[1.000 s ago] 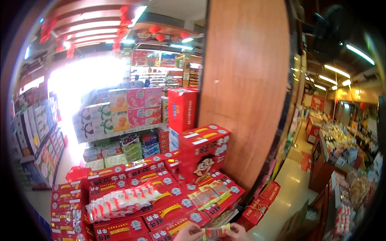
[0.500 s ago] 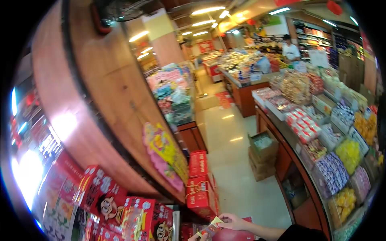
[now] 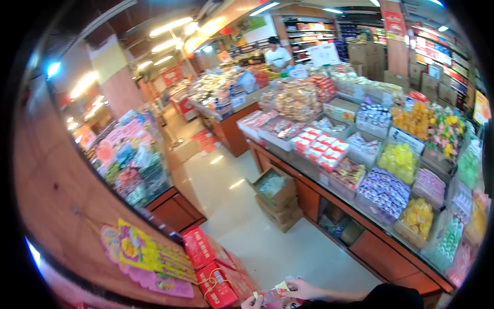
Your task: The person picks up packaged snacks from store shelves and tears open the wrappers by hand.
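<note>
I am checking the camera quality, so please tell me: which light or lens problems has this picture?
Head view: strong wide-angle bending, black corners; ceiling lights washed out by glare; bright reflections on the floor; small packet too soft to read.

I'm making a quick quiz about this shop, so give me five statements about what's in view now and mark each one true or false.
1. The left hand and right hand are both on a small packet. True.
2. The person in the background wears a red shirt. False: the person wears a white shirt.
3. The open cardboard box is stacked on other cardboard. True.
4. The yellow and pink sign lies on the floor. False: the sign is against the wooden panel.
5. A yellow cord is on the red boxes. True.
</note>
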A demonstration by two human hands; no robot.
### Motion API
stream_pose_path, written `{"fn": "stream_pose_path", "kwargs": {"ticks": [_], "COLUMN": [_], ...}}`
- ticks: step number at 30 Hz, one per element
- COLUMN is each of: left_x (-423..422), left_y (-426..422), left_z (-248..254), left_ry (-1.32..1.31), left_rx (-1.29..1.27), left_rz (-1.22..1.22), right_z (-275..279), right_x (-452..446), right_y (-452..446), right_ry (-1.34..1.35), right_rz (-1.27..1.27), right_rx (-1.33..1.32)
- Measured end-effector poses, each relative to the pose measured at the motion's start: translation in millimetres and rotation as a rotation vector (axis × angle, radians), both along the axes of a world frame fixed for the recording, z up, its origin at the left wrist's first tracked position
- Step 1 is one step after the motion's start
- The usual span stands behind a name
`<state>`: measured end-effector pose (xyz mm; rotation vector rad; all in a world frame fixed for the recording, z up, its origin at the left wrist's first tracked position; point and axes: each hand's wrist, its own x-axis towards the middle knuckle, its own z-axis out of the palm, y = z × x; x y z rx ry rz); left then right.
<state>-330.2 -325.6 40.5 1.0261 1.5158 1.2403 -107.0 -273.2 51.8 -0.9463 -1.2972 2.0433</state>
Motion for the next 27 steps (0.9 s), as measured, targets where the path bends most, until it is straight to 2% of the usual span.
{"fn": "stream_pose_path", "kwargs": {"ticks": [1,2,4,5,6,10,11,15,16,17,18,19,20,21,22,24,27], "left_x": [-8,-11,-3,-16,-18,-22,-23,-17,-8,-4,-6,0,5,10,17,32,59], "left_y": [20,39,75,96,118,178,188,216,222,229,235,242,248,256,262,274,293], "left_z": [-13,-15,39,11,15,32,30,21,53,40,21,27,37,41,24,22,16], "left_ry": [-0.023,-0.048,-0.169,-0.095,-0.304,-0.3,-0.317,-0.231,-0.277,-0.298,-0.191,-0.31,-0.284,-0.248,-0.312,-0.294,-0.329], "left_rx": [-0.017,-0.036,-0.11,-0.163,0.017,0.082,0.076,-0.087,-0.084,-0.05,-0.125,-0.164,-0.158,-0.132,-0.124,-0.103,-0.09], "left_rz": [-0.028,-0.057,-0.114,-0.106,-0.186,-0.191,-0.181,-0.358,-0.352,-0.379,-0.446,-0.474,-0.501,-0.55,-0.572,-0.601,-0.628], "right_z": [2,6,20,31,43,54,65,42,39,39,40,41,54,45,44,39,41], "right_x": [-3,-6,-11,-12,-14,-34,-39,-45,-43,-41,-36,-31,-29,-23,-17,-5,22], "right_y": [12,27,51,62,78,129,137,156,159,163,165,168,171,173,177,183,194], "right_ry": [0.119,0.119,0.105,0.052,0.0,-0.077,-0.066,-0.149,-0.223,-0.292,-0.332,-0.369,-0.36,-0.348,-0.348,-0.285,-0.341], "right_rz": [-0.03,-0.047,-0.072,-0.083,-0.086,-0.178,-0.224,-0.262,-0.302,-0.34,-0.366,-0.391,-0.44,-0.45,-0.468,-0.523,-0.551], "right_rx": [0.019,0.056,0.115,0.137,0.161,0.263,0.176,0.147,0.161,0.165,0.201,0.235,0.273,0.256,0.288,0.257,0.279]}}
